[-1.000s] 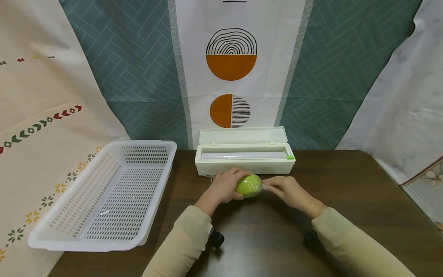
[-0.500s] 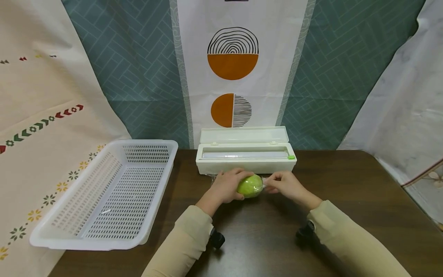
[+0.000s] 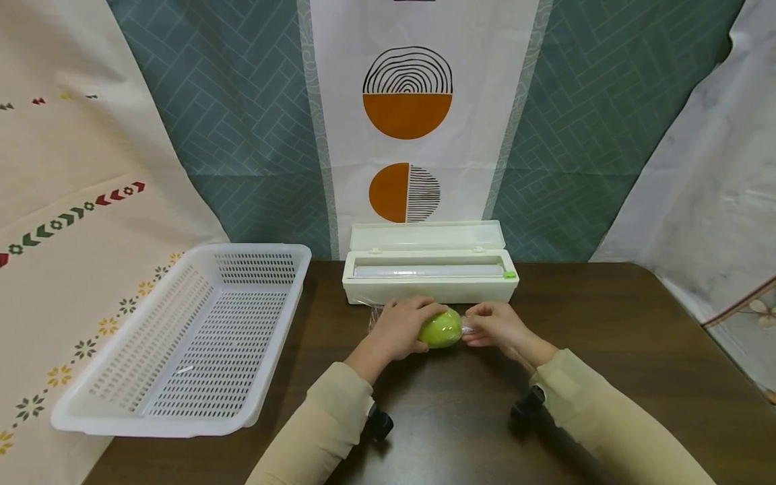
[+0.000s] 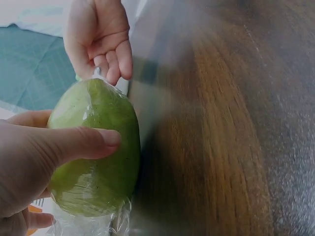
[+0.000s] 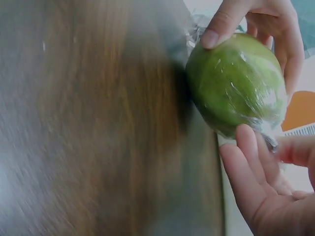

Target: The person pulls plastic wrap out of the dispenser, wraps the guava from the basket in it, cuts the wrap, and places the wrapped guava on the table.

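Note:
A green mango (image 3: 441,328) wrapped in clear cling film is held low over the dark table. My left hand (image 3: 403,327) grips its left end, the thumb lying along its side in the left wrist view. With thumb and fingers, my right hand (image 3: 494,326) pinches the gathered, twisted tail of cling film (image 5: 268,140) at the mango's right end. Loose crumpled film (image 4: 93,225) sticks out from the mango's other end, beside the left hand. The mango's far side is partly covered by the left fingers.
Behind the hands stands a white cling film dispenser (image 3: 430,291) with its lid raised and a roll (image 3: 427,271) inside. At the left is a white perforated basket (image 3: 257,404) holding a small white piece (image 3: 184,370). The dark wooden table (image 3: 606,337) extends to the right.
My right hand has turned over at the film tail, its wrist shifting slightly left and its fingers keeping their pinch. The left hand and mango have moved slightly to the right.

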Tool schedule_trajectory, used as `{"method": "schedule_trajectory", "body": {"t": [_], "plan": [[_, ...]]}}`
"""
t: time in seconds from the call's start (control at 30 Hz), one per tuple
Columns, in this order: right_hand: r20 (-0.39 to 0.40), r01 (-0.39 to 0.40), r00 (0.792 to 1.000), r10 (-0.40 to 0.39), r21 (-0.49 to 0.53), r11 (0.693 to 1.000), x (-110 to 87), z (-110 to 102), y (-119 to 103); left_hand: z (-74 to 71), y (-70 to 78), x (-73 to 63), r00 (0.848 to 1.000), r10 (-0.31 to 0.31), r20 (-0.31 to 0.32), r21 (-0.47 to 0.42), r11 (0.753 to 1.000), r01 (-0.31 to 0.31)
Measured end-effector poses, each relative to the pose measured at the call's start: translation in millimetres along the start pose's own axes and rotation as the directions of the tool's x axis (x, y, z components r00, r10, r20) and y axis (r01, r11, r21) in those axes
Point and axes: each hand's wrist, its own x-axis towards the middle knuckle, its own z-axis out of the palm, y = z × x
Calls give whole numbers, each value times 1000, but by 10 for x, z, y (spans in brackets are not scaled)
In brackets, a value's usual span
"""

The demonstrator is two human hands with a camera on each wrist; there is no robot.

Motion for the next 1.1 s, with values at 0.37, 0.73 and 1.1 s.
{"method": "schedule_trajectory", "body": {"t": [0.37, 0.73, 1.1], "plan": [[-27, 351, 857, -515, -701, 621, -218, -34, -151, -6, -20, 11, 1000, -17, 18, -53, 998, 18], [259, 502, 787, -560, -797, 335, -202, -16, -89, -26, -44, 17, 1000, -26, 13, -74, 997, 27], [269, 518, 811, -520, -743, 423, -138, -18, -33, -25, -29, 12, 1000, -25, 15, -60, 998, 26]]}}
